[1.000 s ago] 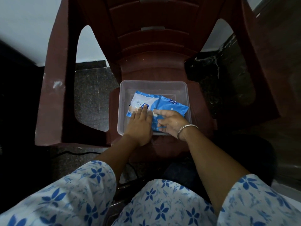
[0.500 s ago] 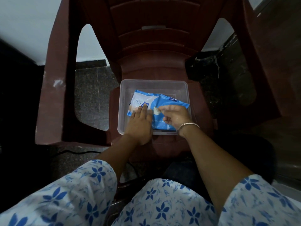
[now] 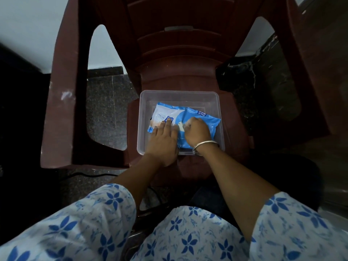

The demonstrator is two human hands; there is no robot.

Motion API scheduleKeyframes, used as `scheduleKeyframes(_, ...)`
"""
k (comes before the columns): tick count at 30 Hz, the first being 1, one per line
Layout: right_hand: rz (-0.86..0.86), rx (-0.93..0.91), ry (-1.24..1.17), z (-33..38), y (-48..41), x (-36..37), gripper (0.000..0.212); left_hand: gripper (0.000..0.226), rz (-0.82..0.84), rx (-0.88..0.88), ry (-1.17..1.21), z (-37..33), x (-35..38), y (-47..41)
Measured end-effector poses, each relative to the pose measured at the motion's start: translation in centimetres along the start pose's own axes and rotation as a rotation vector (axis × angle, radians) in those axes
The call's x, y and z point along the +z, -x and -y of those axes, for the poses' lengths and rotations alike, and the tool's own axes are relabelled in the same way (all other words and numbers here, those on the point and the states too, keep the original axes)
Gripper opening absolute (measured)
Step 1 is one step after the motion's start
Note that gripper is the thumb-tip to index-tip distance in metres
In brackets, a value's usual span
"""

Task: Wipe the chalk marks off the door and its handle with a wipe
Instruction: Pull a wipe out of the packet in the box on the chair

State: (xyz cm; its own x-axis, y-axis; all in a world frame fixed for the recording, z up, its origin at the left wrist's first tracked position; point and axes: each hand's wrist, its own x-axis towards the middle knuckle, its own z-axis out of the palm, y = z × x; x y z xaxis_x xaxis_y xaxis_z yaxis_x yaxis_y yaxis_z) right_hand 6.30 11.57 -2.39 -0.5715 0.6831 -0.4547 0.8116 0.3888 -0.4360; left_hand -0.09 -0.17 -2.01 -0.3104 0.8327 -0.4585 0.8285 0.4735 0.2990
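Right hand (image 3: 197, 132): fingers curled, pinching a white wipe (image 3: 180, 127) at the pack's opening.
Left hand (image 3: 163, 142): flat, fingers straight, pressing the wipes pack (image 3: 207, 119) down.
Pack: inside clear tub (image 3: 178, 93); bare floor along far wall.
Tub: on chair (image 3: 178, 76) seat, near front edge.

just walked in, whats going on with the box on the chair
A person is getting a wipe out of a blue wet wipes pack that lies in a clear plastic container on the seat of a maroon plastic chair. The left hand presses flat on the pack to hold it down. The right hand, fingers curled, pinches a bit of white wipe at the pack's opening. It is barely showing and not yet pulled free. No door is in view.
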Motion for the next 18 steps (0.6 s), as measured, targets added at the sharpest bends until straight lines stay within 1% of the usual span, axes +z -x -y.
scheduleKeyframes(4, 0.02, 0.003, 0.005, 0.3, 0.3, 0.2, 0.03, 0.064, 0.004, -0.005, -0.026, -0.1, 0.1, -0.1)
scheduleKeyframes(6, -0.001, -0.009, 0.022, 0.7, 0.4, 0.2, 0.026, 0.064, -0.003, -0.007, -0.021, -0.2, 0.1, -0.2)
scheduleKeyframes(8, -0.019, -0.014, -0.051, 1.0, 0.3, 0.1, 0.019, 0.064, -0.009, -0.007, -0.012, -0.1, 0.0, -0.2)
scheduleKeyframes(9, -0.028, 0.008, -0.159, 1.0, 0.3, 0.1, 0.016, 0.065, -0.011, -0.006, -0.011, -0.1, -0.1, -0.1)
scheduleKeyframes(11, -0.021, 0.115, -0.499, 0.6, 0.3, -0.1, 0.014, 0.067, -0.013, -0.004, -0.018, 0.0, -0.1, -0.1)
scheduleKeyframes(13, 0.045, 0.219, -0.78, -0.1, 0.7, -0.5, 0.019, 0.068, -0.013, -0.001, -0.026, 0.0, -0.1, -0.2)
scheduleKeyframes(15, 0.122, 0.295, -0.958, -0.8, 0.9, -0.7, 0.026, 0.068, -0.017, -0.006, -0.031, -0.1, 0.0, -0.2)
scheduleKeyframes(16, 0.13, 0.332, -1.028, -0.9, 1.0, -0.8, 0.027, 0.068, -0.02, -0.012, -0.033, -0.1, 0.0, -0.3)
scheduleKeyframes(18, 0.085, 0.407, -1.113, -0.9, 0.9, -1.0, 0.028, 0.068, -0.024, -0.022, -0.028, -0.1, 0.1, -0.3)
